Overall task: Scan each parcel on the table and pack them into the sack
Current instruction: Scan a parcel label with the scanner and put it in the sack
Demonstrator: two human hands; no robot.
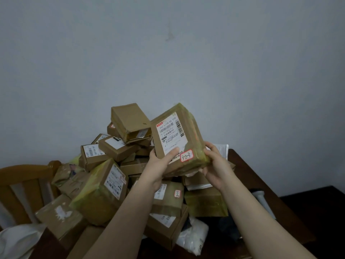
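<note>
Head view: left hand [158,164] and right hand [217,166] clasp a parcel [188,139], fingers mostly hidden behind.

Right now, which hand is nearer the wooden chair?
Left. The left hand grips the raised parcel on the side toward the wooden chair; the right hand grips its far side.
</note>
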